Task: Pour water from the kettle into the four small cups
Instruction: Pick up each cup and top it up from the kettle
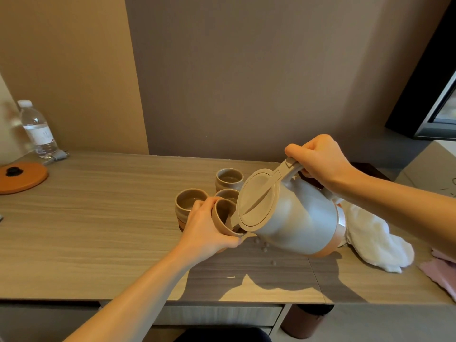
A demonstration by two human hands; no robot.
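Three cups stand on the desk, left of the kettle.

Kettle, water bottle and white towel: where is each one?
kettle (296, 218), head view, on its grey body.
water bottle (37, 129), head view, on its clear side.
white towel (377, 240), head view, on its crumpled middle.

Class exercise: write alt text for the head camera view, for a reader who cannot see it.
A person's right hand tips a grey kettle by its handle, spout over a small cup held tilted in the left hand. Three more cups stand behind on the wooden table, with water drops below the kettle and a white cloth to its right.
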